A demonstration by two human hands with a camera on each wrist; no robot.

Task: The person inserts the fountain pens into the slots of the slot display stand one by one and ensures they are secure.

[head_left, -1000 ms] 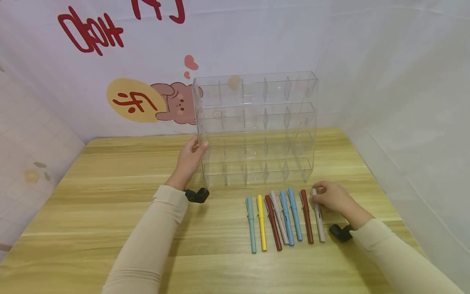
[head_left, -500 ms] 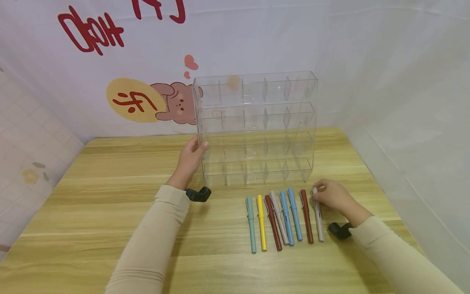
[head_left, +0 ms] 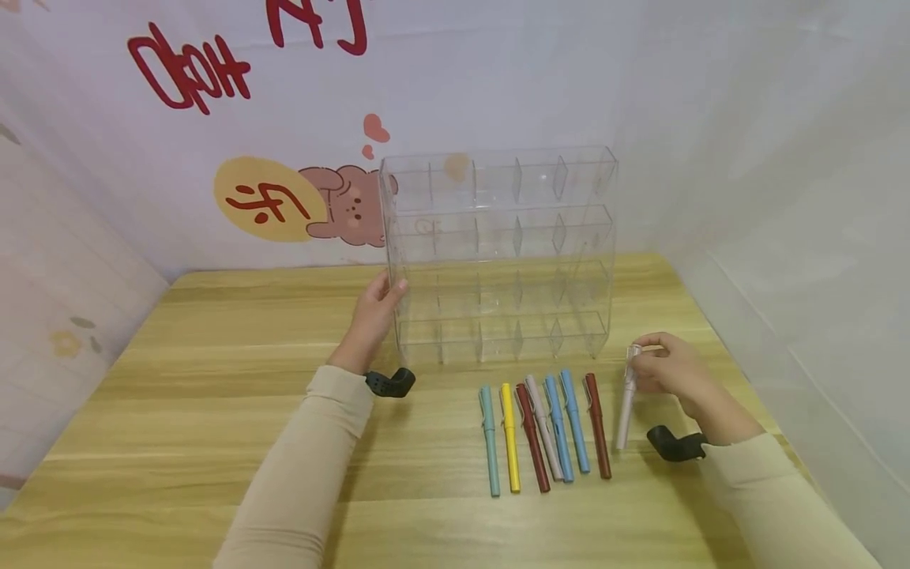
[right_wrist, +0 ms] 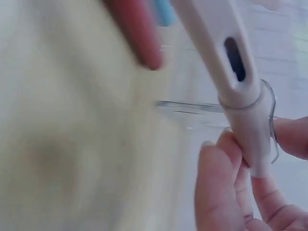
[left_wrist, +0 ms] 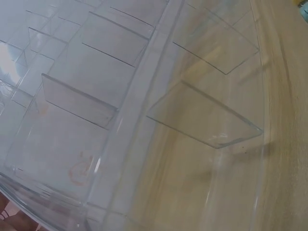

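My right hand (head_left: pixel 671 370) pinches a pale pinkish-grey pen (head_left: pixel 626 411) near its capped, clipped end. The right wrist view shows the same pen (right_wrist: pixel 211 48) between thumb and fingers, with its wire clip and a dark slot in the barrel. On the left, my left hand (head_left: pixel 373 316) holds the side of a clear acrylic display rack (head_left: pixel 517 237), thumb in front and the other fingers partly hidden behind it. The rack stands upright, its tiers split by dividers. Seen from the left wrist, a clear divider (left_wrist: pixel 207 115) and a bit of the hand (left_wrist: pixel 19 221) show.
A row of pens lies in front of the rack: teal (head_left: pixel 490 446), yellow (head_left: pixel 510 442), dark red (head_left: pixel 536 442), pale pink (head_left: pixel 544 431), two blue ones, and another dark red pen (head_left: pixel 599 431). A white printed cloth (head_left: pixel 498 71) hangs behind the wooden table (head_left: pixel 270 316).
My right hand has lifted the pale pen off the table and moved it slightly right and away from the row. My left hand keeps its place on the rack; the head view has shifted slightly.
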